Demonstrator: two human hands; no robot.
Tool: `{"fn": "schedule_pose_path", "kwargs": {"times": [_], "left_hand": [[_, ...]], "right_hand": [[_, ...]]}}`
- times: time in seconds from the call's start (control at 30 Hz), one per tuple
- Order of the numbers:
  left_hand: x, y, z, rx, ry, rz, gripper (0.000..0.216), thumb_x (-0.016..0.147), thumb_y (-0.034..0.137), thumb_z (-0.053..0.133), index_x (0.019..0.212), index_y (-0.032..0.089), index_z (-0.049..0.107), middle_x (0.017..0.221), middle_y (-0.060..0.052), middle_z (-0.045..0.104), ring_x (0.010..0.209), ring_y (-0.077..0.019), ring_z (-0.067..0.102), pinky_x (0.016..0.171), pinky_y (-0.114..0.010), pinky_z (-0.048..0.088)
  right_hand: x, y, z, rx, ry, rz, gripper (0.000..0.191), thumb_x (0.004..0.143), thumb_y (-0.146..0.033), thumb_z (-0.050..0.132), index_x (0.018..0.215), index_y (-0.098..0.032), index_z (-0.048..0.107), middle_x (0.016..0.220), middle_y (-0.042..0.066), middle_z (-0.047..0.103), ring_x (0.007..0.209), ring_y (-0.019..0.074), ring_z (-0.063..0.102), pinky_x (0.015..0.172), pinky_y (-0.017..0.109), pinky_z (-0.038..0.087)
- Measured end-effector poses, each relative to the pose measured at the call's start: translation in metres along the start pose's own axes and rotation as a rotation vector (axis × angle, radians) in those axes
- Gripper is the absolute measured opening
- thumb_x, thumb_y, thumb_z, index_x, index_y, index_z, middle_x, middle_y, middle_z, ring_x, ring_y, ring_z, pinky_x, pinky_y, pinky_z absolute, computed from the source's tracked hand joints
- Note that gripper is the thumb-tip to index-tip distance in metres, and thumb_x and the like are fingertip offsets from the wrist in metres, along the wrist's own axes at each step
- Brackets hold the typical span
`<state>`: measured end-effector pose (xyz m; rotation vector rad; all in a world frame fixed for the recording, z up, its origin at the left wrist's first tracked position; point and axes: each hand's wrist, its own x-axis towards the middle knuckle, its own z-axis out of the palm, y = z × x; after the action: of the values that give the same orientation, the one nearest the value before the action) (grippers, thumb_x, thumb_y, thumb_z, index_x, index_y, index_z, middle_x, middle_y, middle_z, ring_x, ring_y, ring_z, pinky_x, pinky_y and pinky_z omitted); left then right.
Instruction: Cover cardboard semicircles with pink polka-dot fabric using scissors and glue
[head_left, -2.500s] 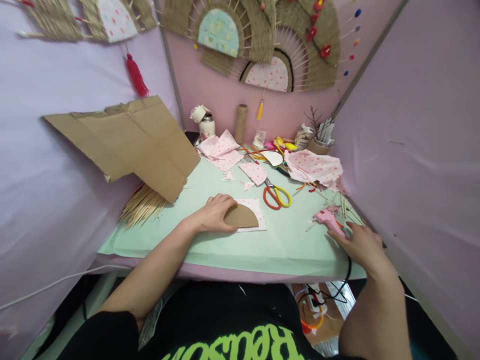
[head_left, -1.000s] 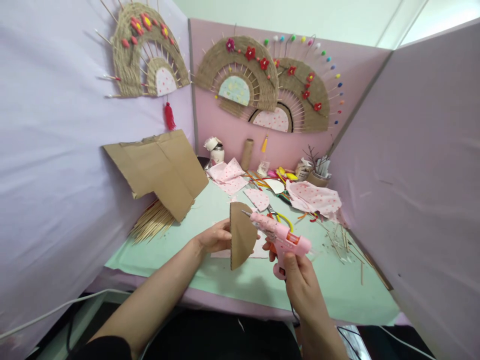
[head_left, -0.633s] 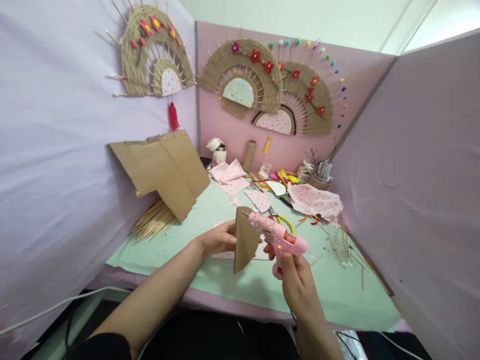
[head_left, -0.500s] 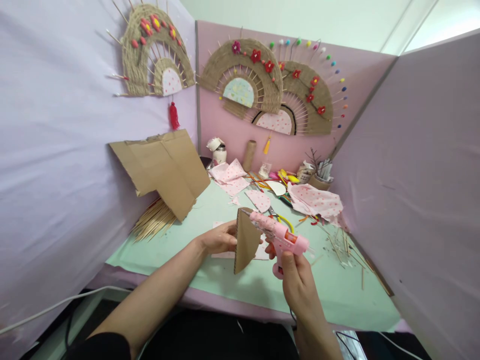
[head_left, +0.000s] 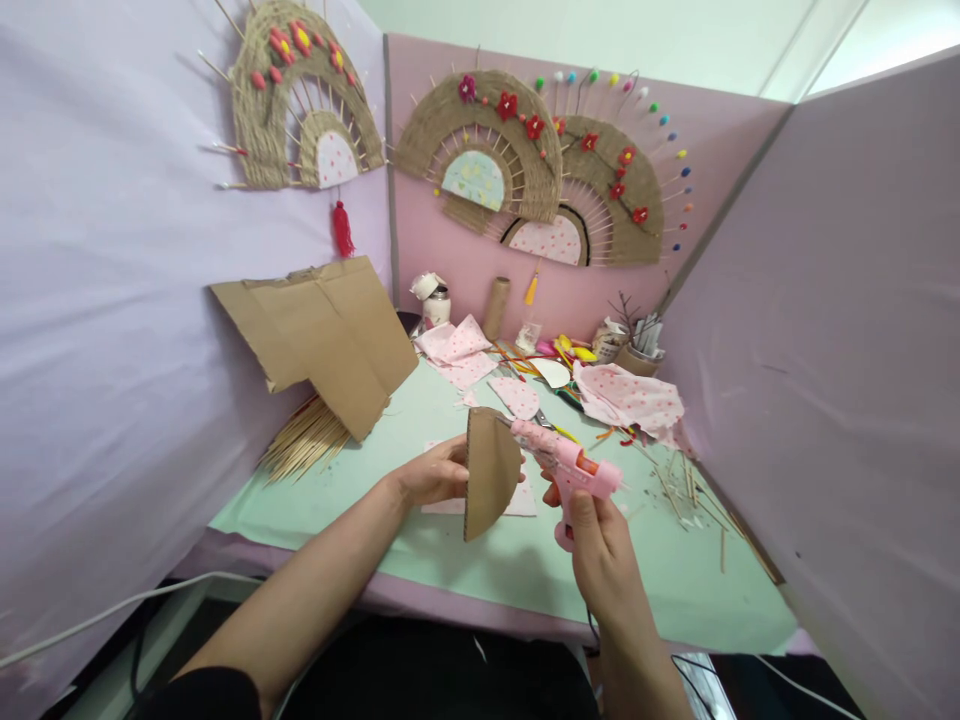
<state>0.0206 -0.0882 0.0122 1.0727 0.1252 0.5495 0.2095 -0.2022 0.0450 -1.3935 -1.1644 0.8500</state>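
Observation:
My left hand [head_left: 431, 474] grips a brown half-round cardboard piece [head_left: 489, 470] by its straight edge and holds it upright above the green table [head_left: 360, 475]. My right hand [head_left: 600, 545] is closed round the handle of a pink glue gun [head_left: 570, 465]. The gun's nozzle touches the upper curved edge of the cardboard. A square of pink dotted fabric [head_left: 525, 498] lies flat on the table right under the cardboard.
A large cardboard sheet [head_left: 322, 330] leans at the left over a bundle of thin sticks [head_left: 304, 445]. Scissors [head_left: 559, 430], fabric scraps [head_left: 626, 395], a tube [head_left: 495, 305], jars and loose sticks crowd the back and right. Woven fans hang on the pink partitions.
The cardboard piece was lifted off the fabric and stood upright, and my right hand picked up the glue gun. In the last half second the nozzle has slid along the cardboard's top edge.

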Motion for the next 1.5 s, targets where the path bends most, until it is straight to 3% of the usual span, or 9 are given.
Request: {"fn": "schedule_pose_path", "kwargs": {"times": [0.33, 0.7, 1.07, 1.3, 1.5], "left_hand": [[0.000, 0.000, 0.000, -0.022, 0.010, 0.036, 0.074, 0.065, 0.035, 0.075, 0.131, 0.018, 0.048, 0.134, -0.019, 0.050, 0.124, -0.0404, 0.044, 0.098, -0.053, 0.034], [0.001, 0.005, 0.005, -0.063, 0.104, 0.119, 0.068, 0.067, 0.033, 0.073, 0.128, 0.015, 0.050, 0.132, -0.019, 0.052, 0.123, -0.0375, 0.047, 0.100, -0.049, 0.033], [0.002, 0.003, 0.001, -0.035, 0.149, 0.186, 0.060, 0.070, 0.033, 0.069, 0.125, 0.015, 0.055, 0.128, -0.016, 0.057, 0.119, -0.0338, 0.051, 0.102, -0.047, 0.032], [0.005, 0.003, 0.001, -0.063, 0.197, 0.247, 0.056, 0.071, 0.031, 0.067, 0.124, 0.014, 0.056, 0.132, -0.015, 0.054, 0.119, -0.0322, 0.050, 0.100, -0.043, 0.035], [0.005, 0.004, 0.001, -0.074, 0.181, 0.260, 0.054, 0.072, 0.031, 0.067, 0.123, 0.015, 0.058, 0.130, -0.013, 0.056, 0.118, -0.0310, 0.052, 0.099, -0.043, 0.036]], "right_hand": [[0.001, 0.004, -0.007, -0.041, -0.001, 0.022, 0.048, 0.085, -0.061, 0.042, 0.086, -0.015, 0.059, 0.073, 0.005, 0.059, 0.050, 0.0118, 0.042, 0.044, 0.025, 0.035], [0.001, 0.004, -0.014, -0.102, 0.013, 0.022, 0.048, 0.084, -0.062, 0.041, 0.076, -0.017, 0.056, 0.061, 0.001, 0.051, 0.049, 0.0122, 0.041, 0.045, 0.025, 0.036], [0.002, 0.008, -0.018, -0.164, -0.029, 0.057, 0.049, 0.085, -0.062, 0.039, 0.082, -0.016, 0.057, 0.066, 0.003, 0.054, 0.052, 0.0128, 0.041, 0.046, 0.025, 0.037], [0.001, 0.005, -0.020, -0.202, -0.071, 0.039, 0.055, 0.084, -0.062, 0.040, 0.097, -0.014, 0.063, 0.086, 0.009, 0.063, 0.053, 0.0124, 0.044, 0.050, 0.026, 0.043], [-0.001, 0.003, -0.020, -0.205, -0.081, 0.055, 0.055, 0.084, -0.061, 0.041, 0.101, -0.014, 0.064, 0.091, 0.010, 0.065, 0.056, 0.0130, 0.047, 0.051, 0.027, 0.046]]}}
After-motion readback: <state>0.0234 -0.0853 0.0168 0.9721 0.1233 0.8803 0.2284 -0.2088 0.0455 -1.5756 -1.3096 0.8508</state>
